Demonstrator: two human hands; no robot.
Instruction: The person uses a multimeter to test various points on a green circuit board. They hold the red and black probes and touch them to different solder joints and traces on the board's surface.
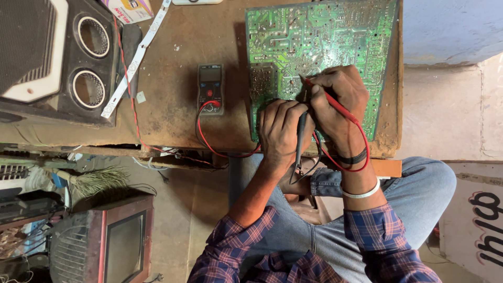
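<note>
Circuit board [325,42]: top cut off; probe tips hidden by fingers [319,91].

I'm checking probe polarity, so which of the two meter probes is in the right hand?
The red probe, gripped by the right hand against the green circuit board. The black probe sits in the left hand.

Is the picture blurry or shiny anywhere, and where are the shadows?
Head view: sharp on both hands and the green circuit board, no strong glare; soft daylight, with a shadow left of the board on the brown table; darker under the table around the old television.
</note>
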